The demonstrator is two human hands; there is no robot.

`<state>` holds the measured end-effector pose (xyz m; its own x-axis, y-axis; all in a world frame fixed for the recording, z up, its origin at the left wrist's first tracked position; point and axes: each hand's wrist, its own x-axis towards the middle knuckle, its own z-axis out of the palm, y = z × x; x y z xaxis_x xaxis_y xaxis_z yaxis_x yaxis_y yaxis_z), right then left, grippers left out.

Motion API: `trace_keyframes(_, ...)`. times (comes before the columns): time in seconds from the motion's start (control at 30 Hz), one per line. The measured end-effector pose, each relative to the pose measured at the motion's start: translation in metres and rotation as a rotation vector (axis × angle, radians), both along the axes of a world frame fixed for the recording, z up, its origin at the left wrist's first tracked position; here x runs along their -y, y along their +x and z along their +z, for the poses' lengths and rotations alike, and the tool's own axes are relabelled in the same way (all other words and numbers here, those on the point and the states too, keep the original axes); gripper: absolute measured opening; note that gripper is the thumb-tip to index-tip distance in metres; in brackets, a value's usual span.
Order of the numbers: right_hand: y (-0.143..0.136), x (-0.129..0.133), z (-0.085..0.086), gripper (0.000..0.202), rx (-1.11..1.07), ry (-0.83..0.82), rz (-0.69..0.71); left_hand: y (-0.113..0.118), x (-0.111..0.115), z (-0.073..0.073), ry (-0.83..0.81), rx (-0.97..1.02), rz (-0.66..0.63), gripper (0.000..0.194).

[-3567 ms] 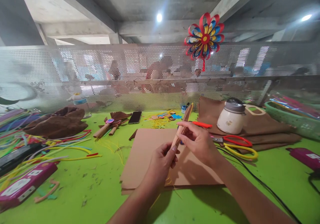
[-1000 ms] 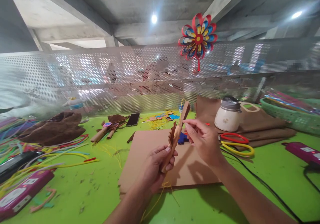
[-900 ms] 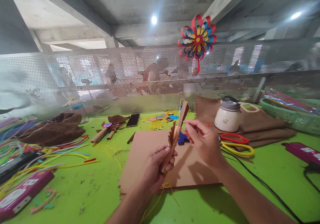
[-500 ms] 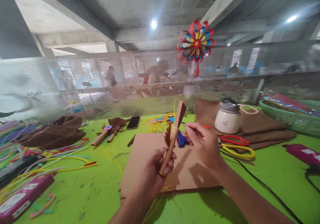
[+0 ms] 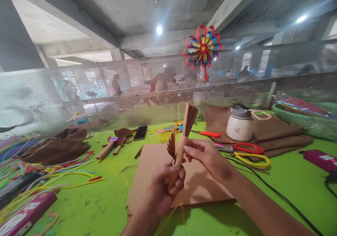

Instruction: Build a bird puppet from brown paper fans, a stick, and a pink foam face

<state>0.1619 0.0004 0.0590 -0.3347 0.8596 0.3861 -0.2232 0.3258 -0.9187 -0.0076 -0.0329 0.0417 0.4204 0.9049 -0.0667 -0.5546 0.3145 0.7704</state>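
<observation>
In the head view my left hand (image 5: 170, 181) is wrapped round the lower end of a rolled brown paper tube (image 5: 179, 152). A pleated brown paper fan (image 5: 191, 118) stands up at the tube's top, and a smaller pleated piece (image 5: 171, 147) sticks out on its left side. Thin yellow string loops behind the top. My right hand (image 5: 201, 155) has its thumb and index finger closed against the middle of the tube, just below the upper pleats. Its other fingertips are partly hidden. Below both hands lies a stack of brown cardboard (image 5: 150, 164).
Scissors (image 5: 249, 154), an orange-handled cutter (image 5: 210, 134) and a white jar (image 5: 239, 125) on brown cloth are at right. At left are a phone (image 5: 140, 132), another pleated paper piece (image 5: 116, 141) and coloured strips. A black cable crosses the right side.
My right hand has moved left and now touches the paper tube. The tube has turned, showing more of the upper pleats. A blue object behind it is now hidden.
</observation>
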Motion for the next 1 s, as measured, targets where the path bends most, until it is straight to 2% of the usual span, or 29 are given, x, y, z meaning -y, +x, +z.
trace_keyframes(0.27, -0.005, 0.005, 0.004, 0.021, -0.057, -0.012, 0.003, 0.004, -0.001, -0.003, 0.102, -0.051, -0.012, 0.021)
trace_keyframes(0.47, -0.004, 0.006, 0.006, 0.024, -0.067, -0.075, -0.074, 0.006, -0.002, -0.005, 0.171, -0.113, 0.023, 0.028)
trace_keyframes(0.7, 0.000, 0.002, 0.002, 0.021, 0.011, -0.076, -0.069, 0.008, -0.003, -0.011, 0.168, -0.102, -0.043, 0.033)
trace_keyframes(0.83, 0.004, 0.003, 0.005, 0.022, 0.048, -0.068, -0.073, 0.011, 0.000, -0.011, 0.145, -0.139, -0.093, 0.031)
trace_keyframes(1.0, 0.007, 0.003, 0.008, 0.023, 0.091, -0.083, -0.040, 0.014, 0.004, -0.011, 0.136, -0.178, -0.091, 0.032)
